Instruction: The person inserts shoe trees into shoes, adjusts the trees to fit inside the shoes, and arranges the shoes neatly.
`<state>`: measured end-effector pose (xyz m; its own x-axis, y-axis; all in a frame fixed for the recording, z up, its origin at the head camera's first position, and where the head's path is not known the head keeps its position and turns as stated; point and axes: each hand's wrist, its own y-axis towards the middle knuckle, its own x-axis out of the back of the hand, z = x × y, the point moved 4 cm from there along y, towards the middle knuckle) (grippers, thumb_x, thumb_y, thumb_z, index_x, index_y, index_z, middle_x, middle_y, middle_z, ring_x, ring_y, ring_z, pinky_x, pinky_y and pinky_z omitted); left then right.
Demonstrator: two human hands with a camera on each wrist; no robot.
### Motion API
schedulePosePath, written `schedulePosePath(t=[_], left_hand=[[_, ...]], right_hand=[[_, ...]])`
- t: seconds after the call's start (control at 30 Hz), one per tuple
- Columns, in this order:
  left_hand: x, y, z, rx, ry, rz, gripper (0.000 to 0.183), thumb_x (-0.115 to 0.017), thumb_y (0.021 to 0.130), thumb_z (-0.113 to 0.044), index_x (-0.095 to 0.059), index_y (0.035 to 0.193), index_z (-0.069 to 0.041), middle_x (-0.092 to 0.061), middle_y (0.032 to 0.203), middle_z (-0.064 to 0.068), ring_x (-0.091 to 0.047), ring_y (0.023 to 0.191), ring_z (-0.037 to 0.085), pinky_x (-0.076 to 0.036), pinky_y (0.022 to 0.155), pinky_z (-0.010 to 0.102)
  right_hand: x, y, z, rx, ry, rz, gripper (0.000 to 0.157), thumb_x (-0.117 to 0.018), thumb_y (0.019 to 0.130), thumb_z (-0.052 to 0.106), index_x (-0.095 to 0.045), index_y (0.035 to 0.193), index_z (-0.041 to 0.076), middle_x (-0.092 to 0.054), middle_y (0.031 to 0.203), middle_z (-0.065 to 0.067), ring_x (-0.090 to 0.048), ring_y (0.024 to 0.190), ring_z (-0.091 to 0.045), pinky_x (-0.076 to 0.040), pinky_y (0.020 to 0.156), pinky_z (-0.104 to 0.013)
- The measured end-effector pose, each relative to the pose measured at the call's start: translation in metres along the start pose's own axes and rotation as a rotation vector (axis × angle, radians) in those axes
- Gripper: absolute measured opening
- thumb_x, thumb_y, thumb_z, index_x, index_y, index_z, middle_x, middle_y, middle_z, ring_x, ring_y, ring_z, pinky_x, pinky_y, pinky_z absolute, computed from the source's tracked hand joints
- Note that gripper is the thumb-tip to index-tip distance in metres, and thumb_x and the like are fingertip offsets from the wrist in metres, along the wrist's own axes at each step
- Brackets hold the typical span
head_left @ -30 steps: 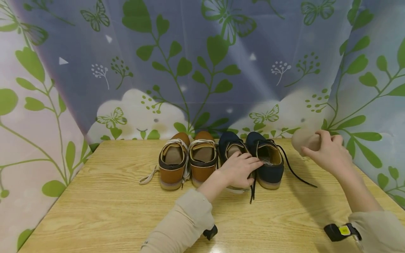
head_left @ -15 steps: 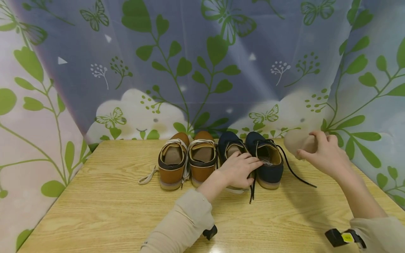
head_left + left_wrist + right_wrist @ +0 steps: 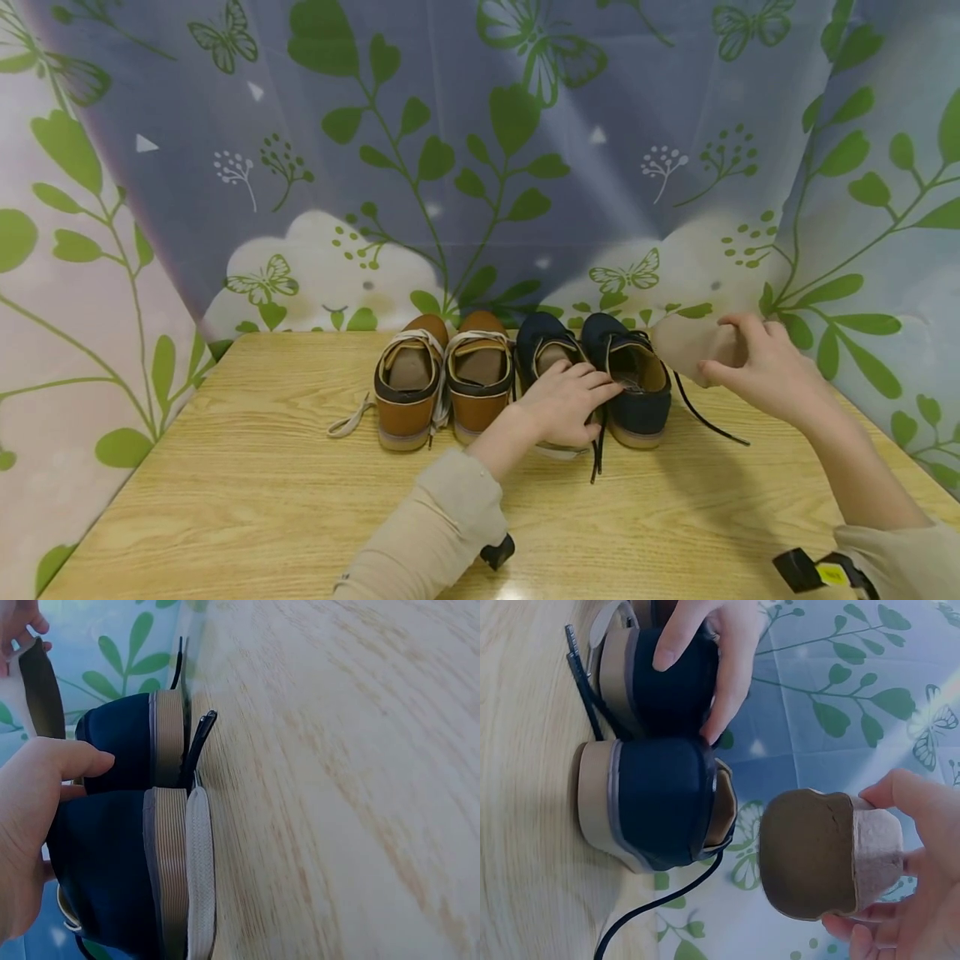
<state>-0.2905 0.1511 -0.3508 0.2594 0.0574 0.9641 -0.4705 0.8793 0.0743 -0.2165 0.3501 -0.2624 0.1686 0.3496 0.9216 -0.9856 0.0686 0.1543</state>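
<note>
My right hand point(image 3: 776, 367) holds a beige moulded-pulp shoe insert point(image 3: 690, 346) in the air, just right of the right navy shoe point(image 3: 641, 408). In the right wrist view the insert's hollow brown end point(image 3: 806, 855) faces the camera, thumb on one side and fingers on the other. My left hand point(image 3: 566, 402) lies over the heel opening of the left navy shoe point(image 3: 540, 333) and grips it, thumb against the heel. A fingertip reaches the right navy shoe's collar. Beige filling shows inside the left navy shoe; the right one's opening is uncovered.
Two tan shoes point(image 3: 405, 417) with cream laces point(image 3: 348, 422) stand to the left, beige filling in their openings. A black lace point(image 3: 712, 421) trails right across the wooden table point(image 3: 285, 500). A leaf-patterned cloth point(image 3: 465, 167) hangs behind and at both sides.
My right hand has moved left with the shoe insert, bringing it close to the right navy shoe. My left hand and all the shoes have stayed in place.
</note>
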Motion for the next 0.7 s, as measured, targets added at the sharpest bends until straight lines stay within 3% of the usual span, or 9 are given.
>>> schedulePosePath(t=[0.2,0.4,0.7], left_hand=[[0.000,0.001,0.001,0.000,0.001,0.008,0.060,-0.049,0.092,-0.044,-0.030,0.146,-0.028,-0.034,0.146,-0.007,-0.027,0.133,0.014,-0.024,0.105,0.037],[0.001,0.002,0.000,-0.019,0.034,-0.027,0.059,-0.051,0.091,-0.044,-0.033,0.145,-0.026,-0.037,0.143,-0.007,-0.031,0.131,0.014,-0.022,0.106,0.035],[0.000,0.000,0.000,-0.037,0.077,-0.060,0.061,-0.051,0.090,-0.044,-0.034,0.145,-0.025,-0.038,0.142,-0.006,-0.033,0.129,0.014,-0.025,0.104,0.035]], right_hand=[[0.001,-0.002,0.007,0.034,0.028,0.053,0.073,-0.055,0.088,0.046,-0.029,0.138,0.001,-0.034,0.124,-0.034,-0.039,0.107,-0.045,-0.041,0.069,-0.055],[0.001,-0.004,0.016,0.080,0.048,0.067,0.071,-0.057,0.089,0.043,-0.030,0.138,-0.001,-0.035,0.126,-0.033,-0.036,0.110,-0.046,-0.040,0.073,-0.054],[-0.004,-0.004,0.024,0.076,0.036,0.125,0.070,-0.058,0.087,0.037,-0.029,0.139,0.000,-0.030,0.130,-0.036,-0.036,0.112,-0.047,-0.040,0.076,-0.058]])
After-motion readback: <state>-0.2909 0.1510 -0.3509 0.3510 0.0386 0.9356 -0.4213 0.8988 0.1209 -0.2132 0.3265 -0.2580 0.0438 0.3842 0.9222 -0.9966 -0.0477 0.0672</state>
